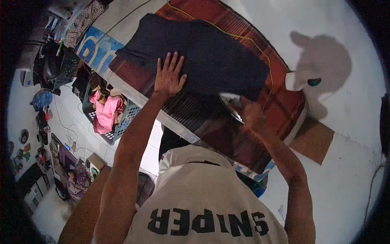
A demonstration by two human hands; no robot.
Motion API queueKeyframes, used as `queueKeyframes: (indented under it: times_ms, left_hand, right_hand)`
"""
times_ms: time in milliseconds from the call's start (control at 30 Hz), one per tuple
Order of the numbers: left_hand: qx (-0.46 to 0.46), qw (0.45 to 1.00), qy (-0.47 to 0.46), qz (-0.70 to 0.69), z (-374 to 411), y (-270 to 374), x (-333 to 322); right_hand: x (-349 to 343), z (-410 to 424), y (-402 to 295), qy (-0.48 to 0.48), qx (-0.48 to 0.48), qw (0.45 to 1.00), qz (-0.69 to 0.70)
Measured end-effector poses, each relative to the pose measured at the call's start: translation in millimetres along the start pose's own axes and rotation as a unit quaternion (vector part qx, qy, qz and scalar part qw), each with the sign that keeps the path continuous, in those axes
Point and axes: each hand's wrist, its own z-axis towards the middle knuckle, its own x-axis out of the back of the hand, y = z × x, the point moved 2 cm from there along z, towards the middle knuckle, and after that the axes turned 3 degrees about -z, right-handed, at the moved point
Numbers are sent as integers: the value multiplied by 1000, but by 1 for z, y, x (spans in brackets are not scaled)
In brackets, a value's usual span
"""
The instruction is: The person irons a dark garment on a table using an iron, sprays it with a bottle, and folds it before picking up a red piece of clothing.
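A dark garment [210, 58] lies spread over a red and dark patterned cloth [274, 117] on a table. My left hand [170, 74] rests palm down on the garment's near left part, fingers spread, with nothing in it. My right hand [251, 111] is closed round a clothes iron [233, 105], whose shiny soleplate is tilted and partly in sight, at the garment's near right edge. The handle is hidden by the hand. A yellow cord [243, 37] runs across the cloth and over the garment's far right side.
Left of the table, a perforated plastic basket [114, 135] holds pink and brown clothes; another basket [68, 62] stands beyond. A white object [294, 81] sits at the table's right edge, near the wall, above a cardboard piece [313, 140]. A thin cable [118, 23] crosses the far left corner.
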Motion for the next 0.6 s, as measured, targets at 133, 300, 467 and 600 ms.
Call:
queueKeyframes:
  times_ms: [133,300,467,600]
  left_hand:
    - [-6,1000,18,-2,-4,-8,1]
    - [-12,1000,25,-12,-1,-7,-2]
    - [-11,999,32,17,0,-2,-2]
    - [-18,999,26,19,-2,-6,-5]
  right_hand:
    - [44,38,-34,1,82,989,-120]
    - [47,36,-45,-49,95,989,-99]
    - [46,73,-57,-128,98,976,-146]
    - [46,49,-45,-146,221,960,-93]
